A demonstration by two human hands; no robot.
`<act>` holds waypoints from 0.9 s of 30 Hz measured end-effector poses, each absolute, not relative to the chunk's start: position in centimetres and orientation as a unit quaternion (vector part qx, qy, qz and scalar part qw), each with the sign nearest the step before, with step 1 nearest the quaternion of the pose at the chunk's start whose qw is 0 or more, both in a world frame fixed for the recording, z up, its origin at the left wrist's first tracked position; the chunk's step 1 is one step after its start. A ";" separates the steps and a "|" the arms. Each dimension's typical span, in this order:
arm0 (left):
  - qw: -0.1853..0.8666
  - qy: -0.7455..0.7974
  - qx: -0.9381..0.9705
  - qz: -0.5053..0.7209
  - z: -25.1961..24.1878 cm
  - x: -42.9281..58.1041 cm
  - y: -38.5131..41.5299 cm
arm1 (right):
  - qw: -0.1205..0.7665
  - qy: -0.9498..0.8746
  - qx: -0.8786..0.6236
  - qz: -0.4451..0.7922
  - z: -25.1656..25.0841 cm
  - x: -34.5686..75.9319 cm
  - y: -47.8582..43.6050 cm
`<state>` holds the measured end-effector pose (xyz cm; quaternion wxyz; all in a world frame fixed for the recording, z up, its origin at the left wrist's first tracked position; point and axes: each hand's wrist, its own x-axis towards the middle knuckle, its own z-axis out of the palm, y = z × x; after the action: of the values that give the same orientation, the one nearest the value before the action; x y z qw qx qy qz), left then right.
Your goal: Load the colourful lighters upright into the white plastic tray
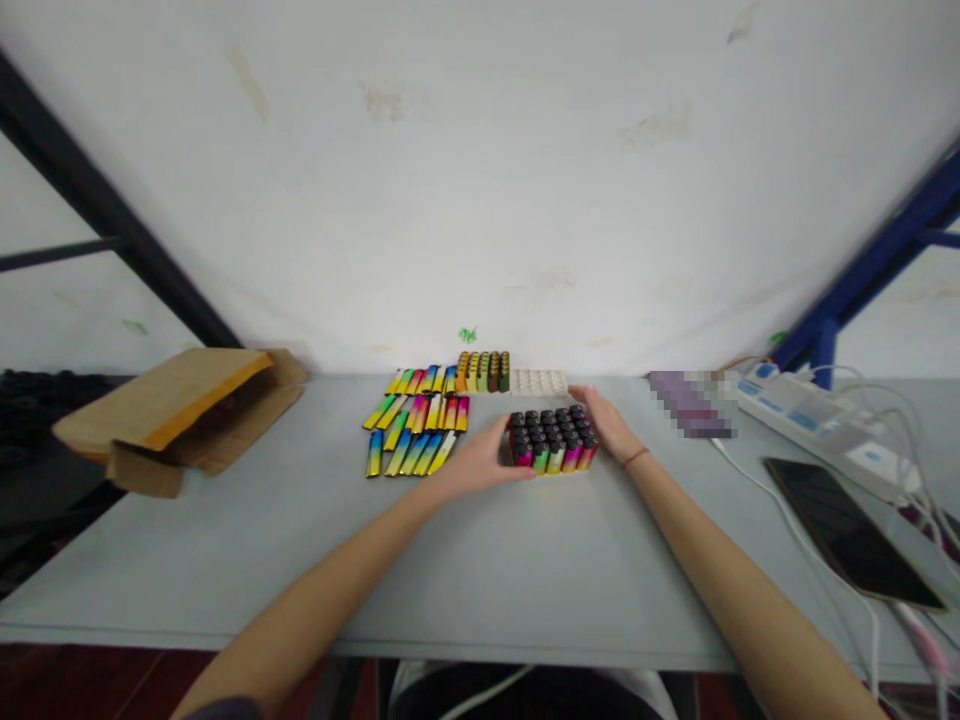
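A block of upright lighters (555, 440), with black tops and multicoloured bodies, stands in rows on the table in a pale tray. My left hand (491, 458) is closed against its left side, with the thumb along the near edge and the other fingers partly hidden behind it. Against the right side rests my right hand (604, 425), its fingers reaching round the far corner. Left of the block lie several flat, shiny coloured strips (416, 412) in rough rows. Behind them stands a second block of yellow and dark upright pieces (484, 372). Touching its right side is a white tray with round hollows (540, 382).
An open brown paper packet (202, 400) lies at the left on the grey table (555, 570). To the right are a purple pixelated object (690, 403), a white power strip (825, 425), a dark phone (851, 530) and loose cables (787, 520). A white wall rises behind.
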<state>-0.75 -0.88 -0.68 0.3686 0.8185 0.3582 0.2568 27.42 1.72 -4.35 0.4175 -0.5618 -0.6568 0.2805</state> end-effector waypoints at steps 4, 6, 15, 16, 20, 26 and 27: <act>0.373 0.334 0.832 0.240 -0.1 -0.7 -0.1 | 0.406 -0.664 -0.502 0.377 -4.1 27.9 -1.7; 0.343 0.347 0.838 0.245 -0.3 -0.6 0.1 | 0.397 -0.685 -0.487 0.368 -3.7 27.8 -2.8; 0.284 0.391 0.808 0.336 -2.6 1.5 -0.3 | 0.396 -0.732 -0.421 0.360 -3.3 25.5 -4.6; 0.286 0.388 0.809 0.338 -2.6 1.4 -0.2 | 0.400 -0.740 -0.420 0.341 -3.5 25.4 -4.6; 0.293 0.388 0.803 0.346 -2.3 0.5 0.4 | 0.388 -0.757 -0.450 0.273 -4.2 25.4 -4.3; 0.283 0.392 0.815 0.321 -3.2 0.4 0.0 | 0.370 -0.762 -0.470 0.247 -4.4 25.5 -4.1; 0.278 0.388 0.817 0.323 -3.4 0.6 -0.1 | 0.370 -0.765 -0.469 0.241 -4.4 25.4 -4.1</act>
<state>0.56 -0.13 -3.40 0.2782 0.8174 0.3876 0.3228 25.44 -4.15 -4.41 0.3702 -0.4691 -0.7647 0.2413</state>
